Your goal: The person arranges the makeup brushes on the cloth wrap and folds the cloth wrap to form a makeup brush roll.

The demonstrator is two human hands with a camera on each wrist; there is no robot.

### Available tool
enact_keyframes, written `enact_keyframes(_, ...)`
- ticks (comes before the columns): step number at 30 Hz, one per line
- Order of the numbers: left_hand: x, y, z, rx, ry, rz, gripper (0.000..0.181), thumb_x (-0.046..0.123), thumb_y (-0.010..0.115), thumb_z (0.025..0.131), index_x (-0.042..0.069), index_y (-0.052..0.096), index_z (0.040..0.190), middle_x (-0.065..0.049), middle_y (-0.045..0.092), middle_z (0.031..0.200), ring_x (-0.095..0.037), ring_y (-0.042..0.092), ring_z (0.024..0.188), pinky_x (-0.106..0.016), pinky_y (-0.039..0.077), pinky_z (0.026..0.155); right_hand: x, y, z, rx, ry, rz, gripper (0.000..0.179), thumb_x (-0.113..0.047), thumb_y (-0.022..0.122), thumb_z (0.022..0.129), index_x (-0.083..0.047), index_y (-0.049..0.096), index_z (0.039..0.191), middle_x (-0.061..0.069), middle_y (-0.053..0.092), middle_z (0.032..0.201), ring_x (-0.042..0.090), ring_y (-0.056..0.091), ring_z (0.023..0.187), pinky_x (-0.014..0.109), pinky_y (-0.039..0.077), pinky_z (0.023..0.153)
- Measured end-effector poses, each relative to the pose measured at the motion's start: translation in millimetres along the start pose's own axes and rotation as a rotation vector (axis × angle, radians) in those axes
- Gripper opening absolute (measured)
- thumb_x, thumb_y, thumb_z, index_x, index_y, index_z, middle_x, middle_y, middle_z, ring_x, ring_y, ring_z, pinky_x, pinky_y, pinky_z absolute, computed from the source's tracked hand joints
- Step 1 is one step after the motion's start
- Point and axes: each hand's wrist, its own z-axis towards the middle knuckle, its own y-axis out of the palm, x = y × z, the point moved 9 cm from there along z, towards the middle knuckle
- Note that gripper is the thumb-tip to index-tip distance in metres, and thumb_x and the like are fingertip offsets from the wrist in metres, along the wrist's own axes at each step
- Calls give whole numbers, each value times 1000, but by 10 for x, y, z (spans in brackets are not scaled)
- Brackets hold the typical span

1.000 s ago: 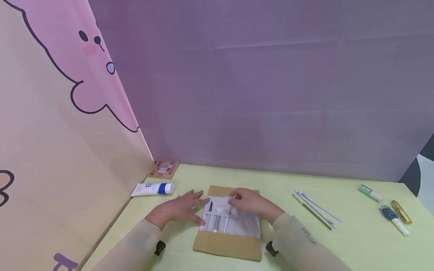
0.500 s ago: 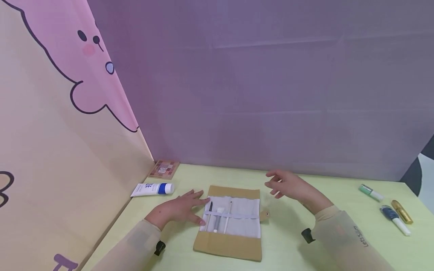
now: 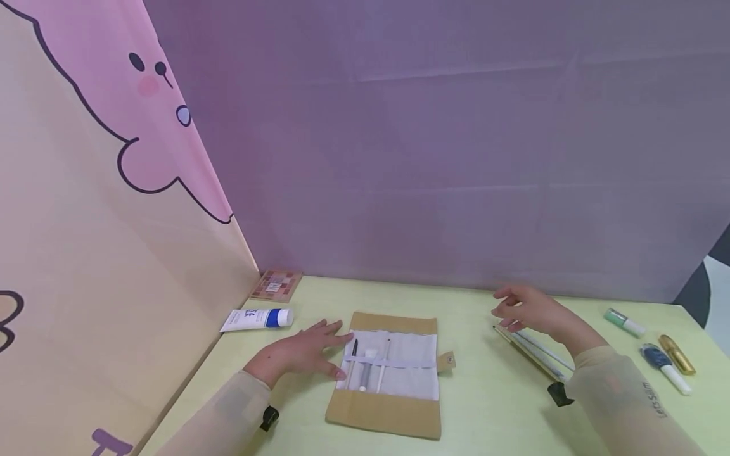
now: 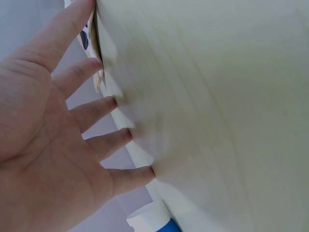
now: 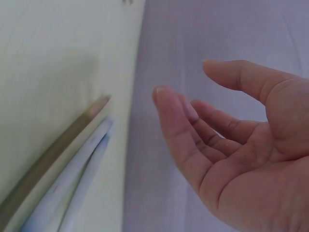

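A tan fabric roll-up case (image 3: 383, 413) lies unfolded, its pale lining (image 3: 413, 380) facing up. Under its elastic band sit a dark-tipped thin stick (image 3: 355, 348), a grey-and-white tube (image 3: 365, 373) and a slim pale stick (image 3: 382, 372). My left hand (image 3: 302, 349) rests with fingers spread, its thumb and index finger at the case's left edge. Above a group of slender sticks hovers my right hand (image 3: 530, 310), loosely bent and holding nothing. The group has a gold-brown stick (image 5: 53, 152) and two whitish sticks (image 5: 67, 179), partly hidden by the hand in the head view.
A white tube with a blue band (image 3: 256, 319) and a checkered palette (image 3: 276, 285) lie at the left. At the right are a green-and-white tube (image 3: 624, 322), a dark-blue bottle with a white cap (image 3: 664, 367) and a gold tube (image 3: 677, 354). A purple curtain (image 3: 428, 190) stands behind.
My right hand has left the case and travelled right to above the loose sticks. The case's tab now shows at its right side. My left hand has stayed in place.
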Motion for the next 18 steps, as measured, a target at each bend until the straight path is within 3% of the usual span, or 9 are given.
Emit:
enact_keyframes(7, 1, 4, -26, -1, -1, 21, 86, 52, 85, 87, 32, 48, 162, -8, 27, 180, -44, 15, 168, -74, 22, 130, 259, -4, -44, -25, 42, -49, 54, -15, 68, 103, 14, 48, 144, 18, 65, 116, 24, 70, 94, 41, 65, 88)
enact_keyframes(11, 15, -14, -5, 3, 3, 27, 85, 53, 84, 88, 33, 47, 162, -7, 27, 180, -43, 15, 168, -72, 22, 131, 290, -8, -65, -31, 55, -88, 47, -13, 66, 103, 14, 52, 139, 15, 66, 109, 22, 67, 90, 41, 64, 87)
enact_keyframes(18, -14, 9, 17, -1, -3, 20, 86, 55, 84, 87, 35, 47, 162, -6, 25, 180, -42, 14, 169, -72, 20, 131, 320, 63, -72, -75, 85, -168, 42, -12, 71, 100, 9, 57, 133, 11, 67, 100, 20, 60, 75, 36, 55, 73)
